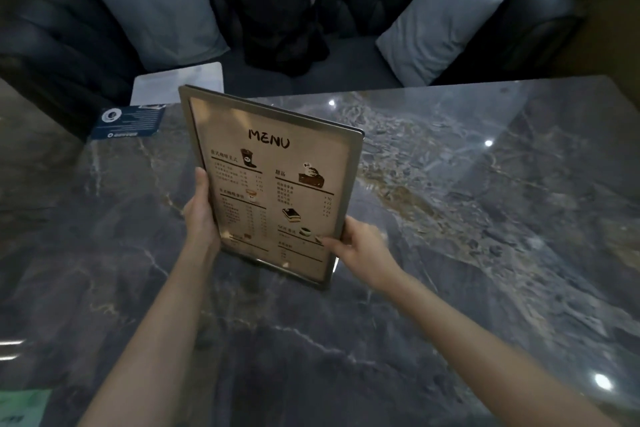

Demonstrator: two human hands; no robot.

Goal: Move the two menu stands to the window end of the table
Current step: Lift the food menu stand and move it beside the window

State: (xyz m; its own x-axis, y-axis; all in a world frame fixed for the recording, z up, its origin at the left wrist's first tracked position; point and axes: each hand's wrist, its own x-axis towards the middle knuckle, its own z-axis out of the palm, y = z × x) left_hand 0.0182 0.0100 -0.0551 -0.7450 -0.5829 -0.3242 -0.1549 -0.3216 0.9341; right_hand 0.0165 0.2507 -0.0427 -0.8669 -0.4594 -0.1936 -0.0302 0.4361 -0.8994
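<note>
A framed menu stand (273,180), beige with the word MENU and pictures of drinks and cakes, is held upright and slightly tilted over the dark marble table (450,218). My left hand (199,215) grips its left edge, thumb on the front. My right hand (360,248) grips its lower right corner. Behind it a pale upright panel (173,85) at the table's far left edge could be a second stand; I cannot tell. No window shows.
A dark blue card (130,121) lies at the table's far left corner. Beyond the table is a dark tufted sofa with two grey cushions (157,10) (440,26) and a black backpack (277,10). A green paper (24,406) shows at the lower left.
</note>
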